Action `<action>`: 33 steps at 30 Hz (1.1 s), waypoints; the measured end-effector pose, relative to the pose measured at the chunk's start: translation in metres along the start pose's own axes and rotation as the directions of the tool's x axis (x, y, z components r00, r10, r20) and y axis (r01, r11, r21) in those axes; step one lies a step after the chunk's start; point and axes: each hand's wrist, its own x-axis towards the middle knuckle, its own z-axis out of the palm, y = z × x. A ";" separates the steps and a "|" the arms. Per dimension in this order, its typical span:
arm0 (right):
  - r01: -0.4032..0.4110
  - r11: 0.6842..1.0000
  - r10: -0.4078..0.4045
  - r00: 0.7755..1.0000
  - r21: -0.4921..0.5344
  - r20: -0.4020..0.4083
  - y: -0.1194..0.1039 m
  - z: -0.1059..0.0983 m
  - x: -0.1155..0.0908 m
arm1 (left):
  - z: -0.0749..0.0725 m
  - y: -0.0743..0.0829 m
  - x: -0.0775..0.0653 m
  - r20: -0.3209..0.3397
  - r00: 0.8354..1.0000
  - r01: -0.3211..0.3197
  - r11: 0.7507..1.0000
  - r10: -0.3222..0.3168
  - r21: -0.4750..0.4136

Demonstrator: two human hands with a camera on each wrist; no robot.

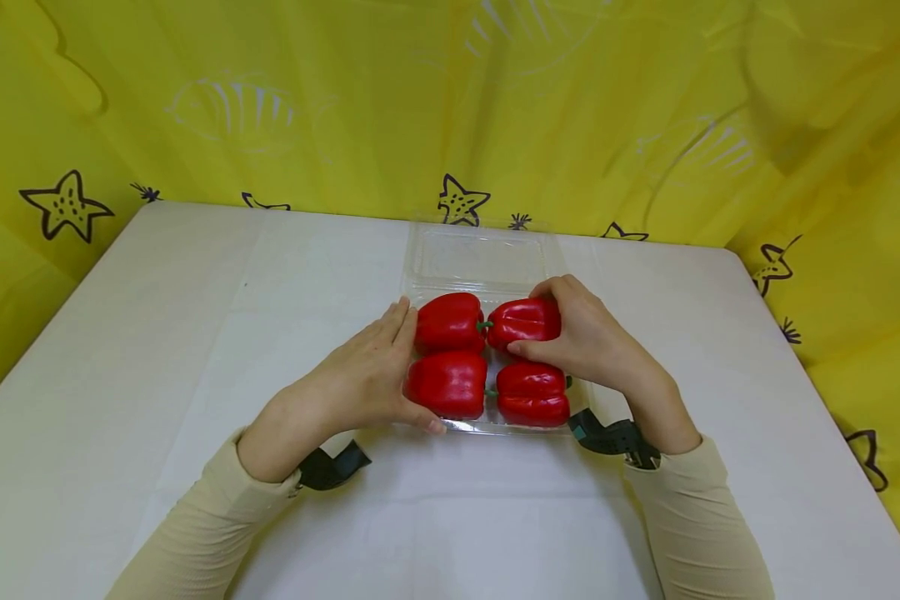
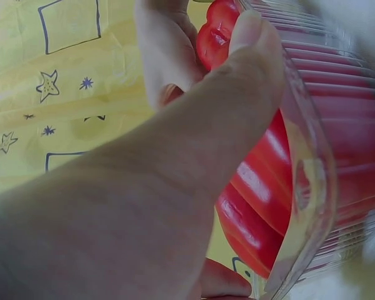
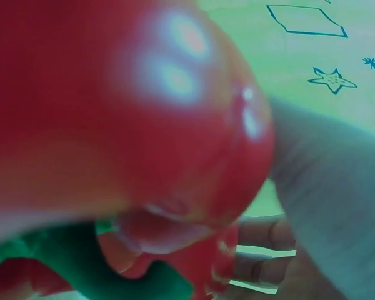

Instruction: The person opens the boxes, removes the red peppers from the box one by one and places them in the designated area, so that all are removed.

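Note:
Several red bell peppers lie in two rows in a clear plastic container. My right hand grips the far right bell pepper, thumb on its near side and fingers behind. My left hand rests along the container's left side with fairly straight fingers, beside the far left bell pepper and near left bell pepper; its thumb lies at the container's rim. The near right bell pepper sits below my right hand. A red pepper and a green stem fill much of the right wrist view.
The container's transparent lid lies folded open toward the back. A white cloth covers the table. Behind it hangs a yellow curtain with starfish and fish drawings. Dark straps circle both wrists.

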 end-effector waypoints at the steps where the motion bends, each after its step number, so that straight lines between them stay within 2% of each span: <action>1: 0.005 1.000 -0.005 1.000 -0.005 -0.007 0.000 0.000 0.000 | 0.000 0.000 0.000 0.000 1.000 0.000 1.000 0.000 -0.001; 11: 0.039 0.999 -0.038 0.998 0.024 -0.041 0.005 -0.003 -0.003 | 0.000 0.001 0.000 0.001 1.000 0.002 1.000 -0.002 0.010; 19: 0.117 0.991 -0.119 0.993 -0.060 -0.025 -0.003 -0.003 -0.006 | 0.001 0.001 0.000 -0.008 1.000 -0.005 1.000 0.005 0.014; 33: 0.151 0.972 -0.164 0.984 -0.180 -0.063 -0.012 0.003 -0.008 | 0.001 0.001 0.000 -0.028 1.000 -0.004 1.000 0.005 0.015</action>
